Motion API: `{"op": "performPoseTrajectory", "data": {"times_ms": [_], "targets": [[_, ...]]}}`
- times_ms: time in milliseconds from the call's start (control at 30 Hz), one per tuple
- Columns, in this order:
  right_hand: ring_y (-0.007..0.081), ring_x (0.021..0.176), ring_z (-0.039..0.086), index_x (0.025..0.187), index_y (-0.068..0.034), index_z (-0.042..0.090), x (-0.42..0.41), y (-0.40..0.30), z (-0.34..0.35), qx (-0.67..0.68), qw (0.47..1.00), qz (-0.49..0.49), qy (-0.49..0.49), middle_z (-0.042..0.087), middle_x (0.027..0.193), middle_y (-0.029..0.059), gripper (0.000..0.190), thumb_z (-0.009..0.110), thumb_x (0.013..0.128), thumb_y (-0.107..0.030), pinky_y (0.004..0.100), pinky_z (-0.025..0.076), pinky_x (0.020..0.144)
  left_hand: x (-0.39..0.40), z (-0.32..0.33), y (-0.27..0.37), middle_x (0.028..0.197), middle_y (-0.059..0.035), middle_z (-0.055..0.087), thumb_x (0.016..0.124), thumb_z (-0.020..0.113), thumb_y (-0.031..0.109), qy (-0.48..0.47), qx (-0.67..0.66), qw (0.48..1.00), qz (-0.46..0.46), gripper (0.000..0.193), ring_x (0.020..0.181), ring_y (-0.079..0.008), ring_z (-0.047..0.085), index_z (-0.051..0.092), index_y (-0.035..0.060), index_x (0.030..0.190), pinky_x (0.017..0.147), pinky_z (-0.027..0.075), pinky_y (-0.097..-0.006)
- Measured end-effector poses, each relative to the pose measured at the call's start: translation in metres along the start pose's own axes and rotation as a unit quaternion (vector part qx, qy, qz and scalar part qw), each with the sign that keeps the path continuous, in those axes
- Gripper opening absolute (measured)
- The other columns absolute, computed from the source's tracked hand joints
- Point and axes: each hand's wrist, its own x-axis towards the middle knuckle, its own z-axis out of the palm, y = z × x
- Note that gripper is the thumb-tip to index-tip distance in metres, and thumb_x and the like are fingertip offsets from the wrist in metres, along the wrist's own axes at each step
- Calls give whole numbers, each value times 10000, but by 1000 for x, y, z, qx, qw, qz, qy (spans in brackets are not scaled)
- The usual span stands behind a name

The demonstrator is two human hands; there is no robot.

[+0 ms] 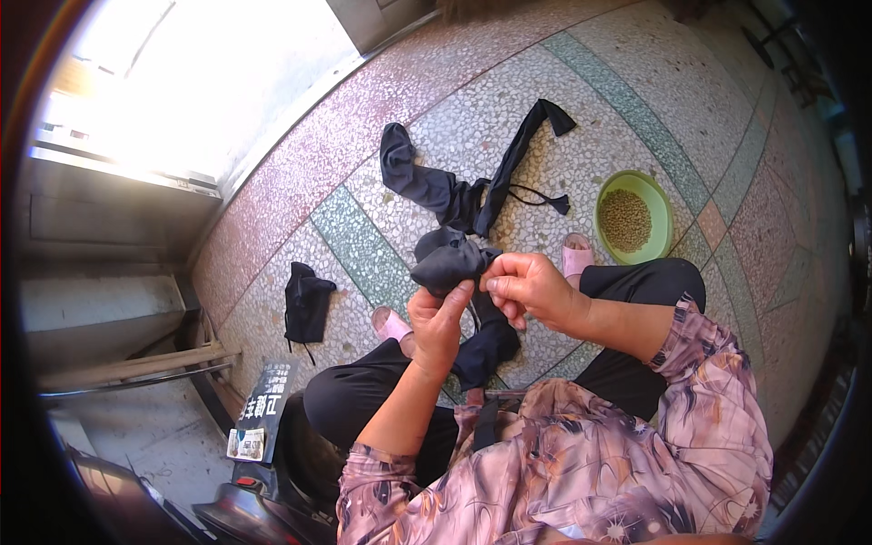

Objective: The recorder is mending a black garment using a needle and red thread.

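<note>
A bunched dark cloth piece [446, 266], rounded as if stuffed, is held up in front of me. My left hand [439, 323] grips its lower side between thumb and fingers. At its right end my right hand [535, 286] pinches the fabric's edge. Beyond the hands, dark cloth pieces with long narrow parts [436, 187] lie on the floor, and a black tasselled cord [545, 199] trails from them. More dark fabric [487, 347] shows below my hands, between my legs. What fills the held cloth is hidden.
A green bowl [659, 211] of small tan beans [625, 219] stands by my right foot in its pink slipper [577, 253]. On the left lies another dark cloth piece [308, 306] with strings. A vehicle part [252, 507] and a plate with writing [262, 402] are at lower left.
</note>
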Motion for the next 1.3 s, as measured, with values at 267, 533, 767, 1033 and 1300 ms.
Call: {"op": "performPoseTrajectory", "data": {"times_ms": [267, 533, 767, 1033, 1300], "targets": [[61, 492, 510, 897, -12, 562, 4, 6, 0, -85, 995, -48, 25, 529, 672, 15, 101, 523, 891, -105, 203, 410, 395, 5, -4, -5, 978, -31, 625, 846, 586, 26, -8, -51, 997, -57, 189, 878, -96, 559, 606, 3, 1032, 797, 433, -242], [59, 455, 500, 846, -18, 594, 4, 3, 5, -181, 979, -78, 61, 565, 609, 4, 106, 540, 857, -108, 233, 388, 397, 5, 4, 2, 1012, -47, 618, 846, 598, 14, -14, -9, 999, -31, 223, 899, -98, 565, 570, 1, 1068, 806, 440, -240], [57, 460, 499, 837, -18, 601, 3, 3, 7, -150, 983, -84, 59, 556, 590, 3, 107, 553, 849, -113, 234, 390, 407, 8, 2, 0, 941, -61, 642, 835, 580, 5, 17, 11, 999, -29, 163, 858, -130, 598, 612, -3, 995, 799, 472, -276], [46, 531, 505, 923, -30, 570, 2, 6, 4, -191, 977, -93, 29, 542, 693, 6, 95, 509, 894, -98, 193, 408, 436, 11, -5, -3, 937, -105, 647, 859, 534, 45, 3, -63, 995, -75, 155, 826, -184, 631, 600, -18, 984, 741, 511, -316], [157, 658, 582, 853, -10, 602, 1, 6, 7, -243, 953, -169, 60, 614, 735, 89, 76, 561, 815, -63, 298, 456, 602, 13, -6, 8, 908, -111, 648, 857, 523, 74, -19, -127, 981, -145, 174, 788, -193, 637, 600, -23, 979, 689, 527, -316]]}}
